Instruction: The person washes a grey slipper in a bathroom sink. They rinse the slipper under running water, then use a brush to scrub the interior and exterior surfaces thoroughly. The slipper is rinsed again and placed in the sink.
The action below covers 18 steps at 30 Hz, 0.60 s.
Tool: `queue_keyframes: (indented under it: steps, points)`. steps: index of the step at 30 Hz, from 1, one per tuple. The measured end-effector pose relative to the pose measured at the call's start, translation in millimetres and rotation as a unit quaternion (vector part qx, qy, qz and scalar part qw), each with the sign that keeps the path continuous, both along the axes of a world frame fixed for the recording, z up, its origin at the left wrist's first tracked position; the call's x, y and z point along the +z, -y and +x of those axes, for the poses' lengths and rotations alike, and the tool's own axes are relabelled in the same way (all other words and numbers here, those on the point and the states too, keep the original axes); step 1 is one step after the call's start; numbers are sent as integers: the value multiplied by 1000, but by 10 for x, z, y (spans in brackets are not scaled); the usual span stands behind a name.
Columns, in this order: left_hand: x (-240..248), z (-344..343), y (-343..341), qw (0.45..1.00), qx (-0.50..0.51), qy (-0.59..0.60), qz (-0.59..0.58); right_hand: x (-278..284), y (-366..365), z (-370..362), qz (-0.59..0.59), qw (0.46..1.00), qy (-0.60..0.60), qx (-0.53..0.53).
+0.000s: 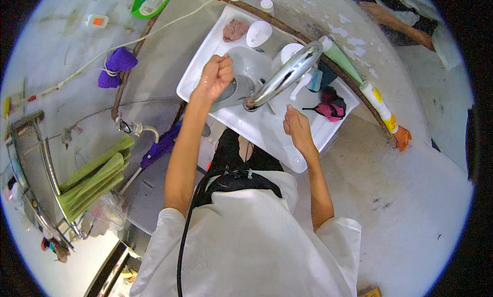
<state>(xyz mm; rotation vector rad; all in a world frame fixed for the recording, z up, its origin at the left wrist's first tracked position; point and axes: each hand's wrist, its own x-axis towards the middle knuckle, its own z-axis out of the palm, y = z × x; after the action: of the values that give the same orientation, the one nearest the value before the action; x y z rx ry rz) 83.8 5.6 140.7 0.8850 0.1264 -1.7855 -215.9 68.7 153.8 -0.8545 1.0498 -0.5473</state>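
A white washbasin [226,43] lies in front of me, with a curved chrome tap [290,73] rising over it. Above the basin's left side my left hand [216,77] is closed in a fist, and I see nothing sticking out of it. My right hand [298,126] hangs over the right front part, fingers curled in, thumb uppermost, also with nothing visible in it. Just beyond it is the white tap handle [300,87]. A pink and black piece of cloth or mesh [331,107] rests on the basin's right ledge. Neither hand touches the tap.
A crumpled pinkish cloth [235,30] and a white oval lid or dish [259,34] sit at the basin's far corner. Along the wall ledge lie a green tube [341,61] and a white-and-yellow tube [380,107]. Green towels [95,179] hang on a metal rack at left.
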Motion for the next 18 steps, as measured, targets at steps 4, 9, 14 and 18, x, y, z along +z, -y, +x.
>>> queue_keyframes:
  steps: [4, 9, 14, 18]
  points:
    - [316, 501, 7, 989, -73, -34, -120, 515, -54, 23, 73, 995, -50, 50]
    - [-631, 716, 4, 858, -349, 316, -208, -1010, -131, -259, 129, 983, 6, -128]
    - [-212, 902, -68, 802, -264, 468, -260, -599, -256, -414, -265, 897, -350, -42]
    - [97, 1292, -99, 829, -261, 410, -278, 764, -364, -270, -101, 960, -74, -251]
